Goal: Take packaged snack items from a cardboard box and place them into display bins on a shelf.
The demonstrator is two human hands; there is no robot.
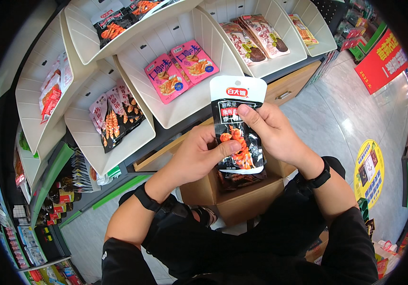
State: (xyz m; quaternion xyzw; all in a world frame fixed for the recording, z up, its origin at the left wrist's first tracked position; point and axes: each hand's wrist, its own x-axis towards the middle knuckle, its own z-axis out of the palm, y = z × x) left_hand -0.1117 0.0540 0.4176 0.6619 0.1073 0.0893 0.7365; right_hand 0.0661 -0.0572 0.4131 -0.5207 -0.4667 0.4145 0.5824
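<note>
Both hands hold a black-and-white snack pouch (239,142) upright above an open cardboard box (250,210). My left hand (200,151) grips its lower left side, thumb across the front. On the upper right side, my right hand (275,130) presses its thumb on the printed front. The fingers behind the pouch are hidden. Inside the box, partly covered by the held pouch, lie more dark packets (238,181). Just beyond my hands, a cream plastic bin (204,96) holds several pink snack packets (168,78).
More cream bins hold black pouches (113,34), purple-black pouches (115,117) and pale packets (264,37). A wooden drawer (293,83) is below them at right. Bottles (61,197) stand on a lower shelf at left. A yellow oval floor sticker (369,174) is at right.
</note>
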